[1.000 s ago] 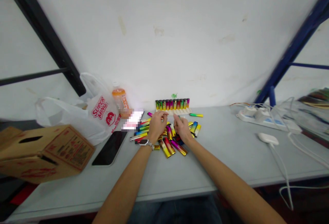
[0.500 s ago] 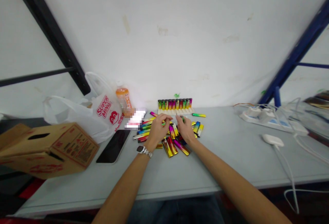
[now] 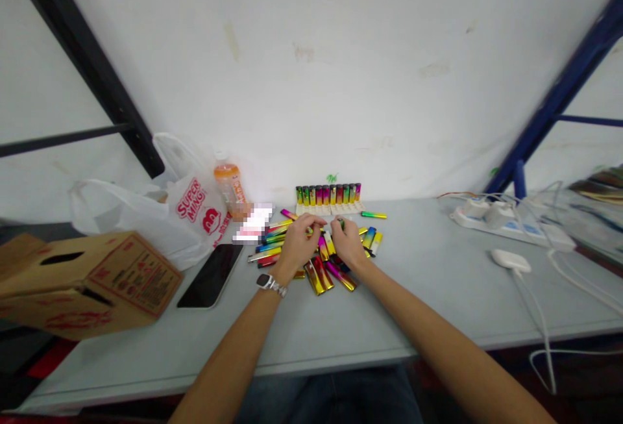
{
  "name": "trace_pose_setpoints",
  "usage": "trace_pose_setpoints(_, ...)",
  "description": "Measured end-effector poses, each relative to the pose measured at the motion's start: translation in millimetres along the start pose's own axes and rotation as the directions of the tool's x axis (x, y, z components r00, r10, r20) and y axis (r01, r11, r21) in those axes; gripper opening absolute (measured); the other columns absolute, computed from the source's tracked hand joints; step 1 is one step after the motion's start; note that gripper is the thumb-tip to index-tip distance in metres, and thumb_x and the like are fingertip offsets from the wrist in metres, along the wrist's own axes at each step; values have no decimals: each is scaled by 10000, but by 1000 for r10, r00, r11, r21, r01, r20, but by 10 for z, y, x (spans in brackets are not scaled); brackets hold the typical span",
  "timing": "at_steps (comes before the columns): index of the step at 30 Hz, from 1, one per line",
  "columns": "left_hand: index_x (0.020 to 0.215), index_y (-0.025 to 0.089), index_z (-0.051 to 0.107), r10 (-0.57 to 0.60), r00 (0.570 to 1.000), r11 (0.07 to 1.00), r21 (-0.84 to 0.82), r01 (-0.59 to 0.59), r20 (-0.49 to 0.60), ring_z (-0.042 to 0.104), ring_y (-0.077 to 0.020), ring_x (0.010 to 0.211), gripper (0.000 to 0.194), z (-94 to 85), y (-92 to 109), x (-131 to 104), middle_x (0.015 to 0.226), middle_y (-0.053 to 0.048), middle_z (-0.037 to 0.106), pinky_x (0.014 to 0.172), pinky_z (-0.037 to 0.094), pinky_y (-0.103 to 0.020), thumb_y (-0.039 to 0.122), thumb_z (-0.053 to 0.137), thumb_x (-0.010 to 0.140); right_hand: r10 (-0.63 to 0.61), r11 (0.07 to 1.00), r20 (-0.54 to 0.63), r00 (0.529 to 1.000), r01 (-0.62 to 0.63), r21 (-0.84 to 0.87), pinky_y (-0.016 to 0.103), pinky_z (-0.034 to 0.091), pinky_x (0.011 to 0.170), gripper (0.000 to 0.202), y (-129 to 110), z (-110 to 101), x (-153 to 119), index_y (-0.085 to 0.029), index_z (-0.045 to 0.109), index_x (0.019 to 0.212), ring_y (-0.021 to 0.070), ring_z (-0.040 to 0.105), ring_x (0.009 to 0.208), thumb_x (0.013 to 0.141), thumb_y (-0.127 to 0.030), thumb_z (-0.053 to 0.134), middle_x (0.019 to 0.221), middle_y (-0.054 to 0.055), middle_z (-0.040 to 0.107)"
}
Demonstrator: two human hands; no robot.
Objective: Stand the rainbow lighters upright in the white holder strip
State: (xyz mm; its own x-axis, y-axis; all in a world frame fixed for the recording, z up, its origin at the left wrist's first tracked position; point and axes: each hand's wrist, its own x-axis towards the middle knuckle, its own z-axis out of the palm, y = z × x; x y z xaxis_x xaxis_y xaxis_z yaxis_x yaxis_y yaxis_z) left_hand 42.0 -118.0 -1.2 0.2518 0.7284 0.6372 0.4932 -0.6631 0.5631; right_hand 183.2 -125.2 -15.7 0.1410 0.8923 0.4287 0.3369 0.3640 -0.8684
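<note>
Shiny multicoloured lighters lie in a loose pile (image 3: 318,276) on the table, on both sides of my hands and in front of them. My left hand (image 3: 300,241) is over the pile's middle, fingers curled in with the tips near the thumb; what they hold, if anything, is too small to tell. Close beside it, my right hand (image 3: 346,242) is closed on a lighter (image 3: 341,223), of which only a small green bit shows. Behind both hands, a row of lighters (image 3: 326,195) stands upright in a white holder (image 3: 302,209). A single lighter (image 3: 374,215) lies right of the holder.
On the left are a cardboard box (image 3: 121,281), a white plastic bag (image 3: 170,216), a black phone (image 3: 211,278) and an orange drink bottle (image 3: 228,184). A power strip (image 3: 511,226) and a white charger (image 3: 510,260) with cables are on the right. A wall rises behind the table.
The view has shifted slightly, so everything sits a little further left. My right hand's fingers have turned in slightly around the green lighter; my left hand stays much the same.
</note>
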Motion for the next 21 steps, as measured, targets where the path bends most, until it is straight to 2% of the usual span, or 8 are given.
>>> trace_pose_setpoints(5, 980, 196, 689, -38, 999, 996, -77, 37, -22, 665, -166, 897, 194, 13, 20, 5, 962, -44, 712, 837, 538, -304, 162, 510, 913, 10, 1000, 68, 998, -11, 6, 268, 322, 612, 325, -38, -7, -45, -208, 484, 699, 145, 437, 631, 900, -465, 475, 612, -48, 457)
trace_pose_setpoints(9, 967, 188, 692, -56, 998, 982, -179, 54, -11, 661, -175, 924, 179, 39, 8, 3, 976, -64, 705, 838, 549, -309, 282, 544, 933, -16, 990, 153, 988, -6, 143, 277, 394, 707, 342, -41, -3, -100, -218, 499, 813, 158, 510, 739, 951, -516, 403, 741, -28, 529)
trace_pose_setpoints(13, 990, 181, 706, -92, 993, 940, -324, 110, 69, 675, -178, 903, 217, 88, -29, -19, 988, -76, 712, 845, 563, -316, 354, 616, 895, -35, 984, 139, 990, 9, 178, 301, 426, 803, 373, -7, 21, -112, -224, 482, 862, 176, 545, 848, 983, -528, 302, 850, 7, 568)
trace_pose_setpoints(17, 998, 163, 710, -160, 974, 843, -492, 219, 160, 706, -186, 844, 290, 28, -56, 10, 928, -70, 743, 831, 587, -327, 398, 693, 830, 26, 992, 161, 987, -45, 115, 311, 434, 763, 385, -14, -12, -69, -233, 485, 928, 188, 564, 811, 980, -561, 290, 852, 13, 589)
trace_pose_setpoints(19, 1005, 153, 708, -224, 968, 839, -482, 251, 113, 711, -185, 797, 331, -75, -92, 87, 907, -67, 749, 781, 599, -320, 415, 718, 802, 88, 994, 157, 984, -96, 50, 311, 430, 718, 404, -24, -53, -27, -243, 499, 993, 192, 569, 776, 971, -589, 292, 862, 13, 600)
trace_pose_setpoints(21, 1029, 150, 706, -269, 963, 873, -419, 249, 13, 709, -178, 760, 341, -192, -170, 216, 906, -64, 750, 743, 601, -311, 409, 710, 807, 137, 990, 116, 984, -138, 1, 305, 426, 686, 429, -21, -89, 18, -250, 520, 1023, 200, 577, 792, 963, -610, 293, 897, 20, 610)
